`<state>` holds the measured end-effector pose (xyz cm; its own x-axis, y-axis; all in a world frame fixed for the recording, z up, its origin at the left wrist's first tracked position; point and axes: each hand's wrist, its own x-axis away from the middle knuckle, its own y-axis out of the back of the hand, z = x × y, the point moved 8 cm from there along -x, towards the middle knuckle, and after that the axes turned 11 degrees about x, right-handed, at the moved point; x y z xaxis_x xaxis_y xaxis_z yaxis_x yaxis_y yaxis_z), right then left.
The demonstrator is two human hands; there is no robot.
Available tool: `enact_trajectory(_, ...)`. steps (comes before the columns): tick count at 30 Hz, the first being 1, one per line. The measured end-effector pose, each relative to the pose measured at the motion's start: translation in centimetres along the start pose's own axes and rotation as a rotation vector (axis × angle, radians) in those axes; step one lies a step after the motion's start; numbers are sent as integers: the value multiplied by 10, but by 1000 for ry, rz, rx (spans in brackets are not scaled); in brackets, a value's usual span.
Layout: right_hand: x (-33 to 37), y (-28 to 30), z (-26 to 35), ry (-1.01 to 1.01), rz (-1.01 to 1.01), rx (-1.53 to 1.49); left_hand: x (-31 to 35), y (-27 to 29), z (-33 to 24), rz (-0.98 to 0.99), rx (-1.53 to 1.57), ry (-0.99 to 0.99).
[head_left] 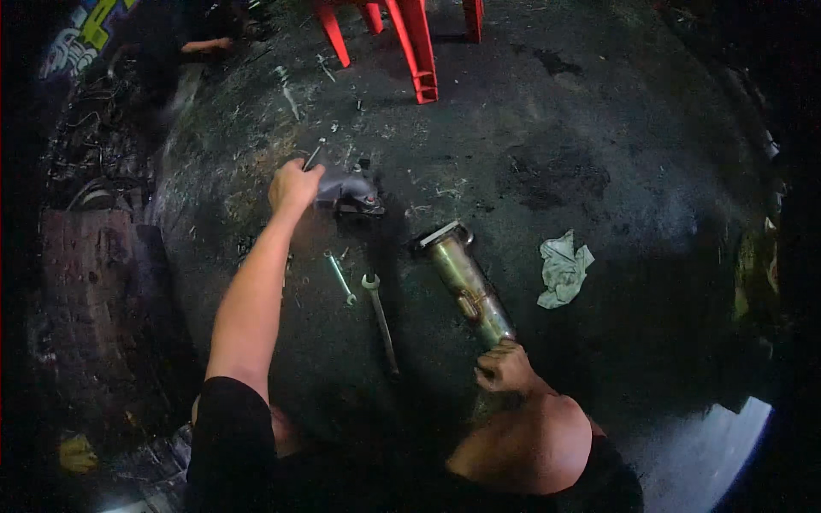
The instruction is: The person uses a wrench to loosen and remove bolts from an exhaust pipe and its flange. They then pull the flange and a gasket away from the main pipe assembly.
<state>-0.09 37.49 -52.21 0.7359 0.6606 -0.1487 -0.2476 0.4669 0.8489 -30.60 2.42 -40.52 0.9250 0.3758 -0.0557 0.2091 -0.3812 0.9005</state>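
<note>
My left hand (295, 186) reaches forward with its fingers closed around a slim metal tool (315, 154) that has a bright tip; its exact kind is unclear. Just right of that hand lies a dark grey metal part (349, 190), curved on top. My right hand (503, 368) is curled at the near end of a shiny exhaust pipe (466, 286), which lies slanted and has a flange at its far end. Between my arms rest a small bright wrench (340, 278) and a longer open-end wrench (380, 321).
A crumpled pale rag (564, 268) lies right of the pipe. Red plastic chair legs (415, 51) stand at the far side. More small tools and bits (288, 92) are scattered beyond my left hand. Another person's arm (205, 45) shows at the far left.
</note>
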Motion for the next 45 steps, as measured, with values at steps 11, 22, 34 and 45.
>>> enact_trajectory(11,-9,-4,-1,13,-155,-79,-72,5,68,81,153,283)
enact_trajectory(22,0,-12,-8,-47,-9,-68,-84,-9,92,101,286,287)
enact_trajectory(34,-8,-4,-5,-23,-134,-110,161,-111,108,13,413,99)
enact_trajectory(45,-1,-6,-8,-130,-121,-82,204,-142,59,39,65,-249)
